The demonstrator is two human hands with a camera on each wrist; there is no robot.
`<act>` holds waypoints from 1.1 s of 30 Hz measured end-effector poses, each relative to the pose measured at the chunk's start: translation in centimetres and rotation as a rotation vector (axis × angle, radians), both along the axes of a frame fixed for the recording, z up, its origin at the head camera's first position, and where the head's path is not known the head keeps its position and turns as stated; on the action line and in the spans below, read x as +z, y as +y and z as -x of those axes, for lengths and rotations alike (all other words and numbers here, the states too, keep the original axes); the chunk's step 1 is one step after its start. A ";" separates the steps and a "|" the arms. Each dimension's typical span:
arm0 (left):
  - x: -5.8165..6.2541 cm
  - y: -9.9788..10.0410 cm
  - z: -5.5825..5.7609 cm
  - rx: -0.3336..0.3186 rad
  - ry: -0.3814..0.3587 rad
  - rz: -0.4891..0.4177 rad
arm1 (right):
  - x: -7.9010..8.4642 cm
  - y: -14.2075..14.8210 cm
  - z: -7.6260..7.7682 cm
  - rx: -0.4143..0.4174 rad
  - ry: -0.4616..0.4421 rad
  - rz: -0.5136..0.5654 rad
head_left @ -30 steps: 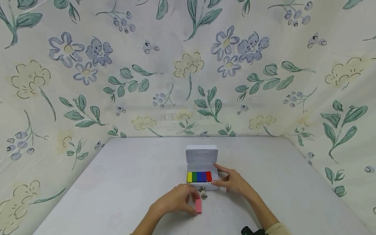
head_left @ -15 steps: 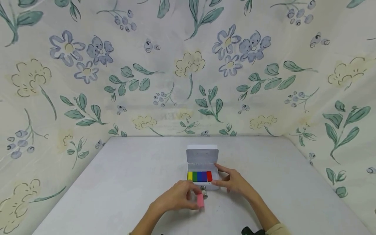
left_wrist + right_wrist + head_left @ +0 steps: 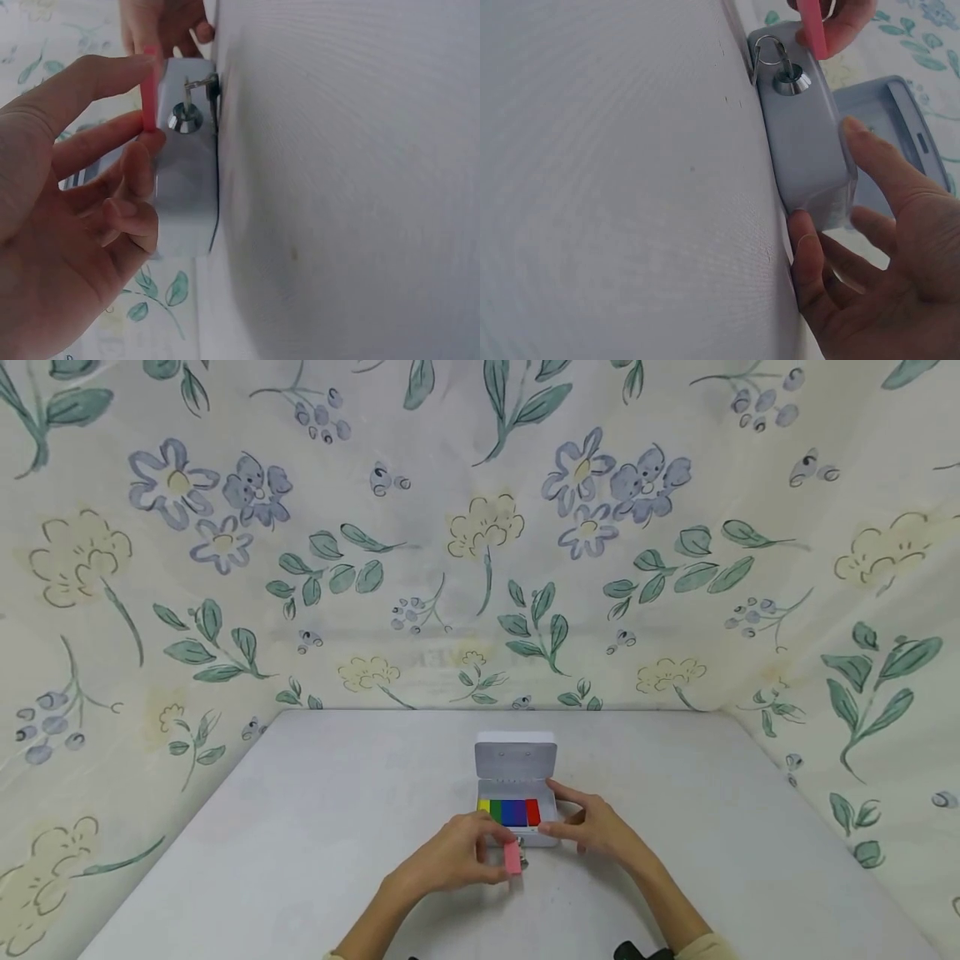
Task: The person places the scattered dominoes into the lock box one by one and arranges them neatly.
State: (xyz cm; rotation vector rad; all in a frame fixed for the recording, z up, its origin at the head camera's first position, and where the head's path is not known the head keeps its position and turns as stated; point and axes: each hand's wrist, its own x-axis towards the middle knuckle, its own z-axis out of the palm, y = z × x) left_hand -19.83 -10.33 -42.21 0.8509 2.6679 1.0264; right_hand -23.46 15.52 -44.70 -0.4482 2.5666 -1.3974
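Observation:
My left hand [image 3: 453, 856] pinches a pink block [image 3: 512, 858] between thumb and fingers, raised upright in front of a grey cash box [image 3: 802, 135]. The box's lid [image 3: 515, 762] stands open at the back. Inside lies a row of coloured blocks: yellow, green, blue, purple and red [image 3: 532, 812]; the left fingers partly cover the yellow end. Keys on a ring [image 3: 769, 54] hang from the round front lock [image 3: 791, 81]. My right hand [image 3: 600, 831] holds the box at its right side, thumb on the front rim and fingers along the side wall.
The box stands on a white table [image 3: 337, 793]. Floral cloth [image 3: 480, 610] hangs behind the table and along both sides. A dark object [image 3: 636, 952] shows beside the right sleeve at the bottom edge.
My left hand has lifted the pink block up and forward, from before the keys to close at the box's front. The right hand keeps its place on the box.

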 end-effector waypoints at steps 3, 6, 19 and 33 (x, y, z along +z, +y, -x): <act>0.0 0.2 0.1 0.000 0.033 0.000 | -0.1 0.2 0.0 0.005 0.005 0.004; 0.0 0.3 0.3 0.006 0.056 -0.003 | -0.2 0.1 0.0 0.009 0.003 0.008; -0.5 0.9 2.3 0.036 0.052 -0.079 | -0.2 0.2 0.2 -0.004 0.012 -0.004; -0.1 2.4 3.8 0.105 0.116 -0.089 | -0.2 0.3 0.2 0.023 0.023 0.012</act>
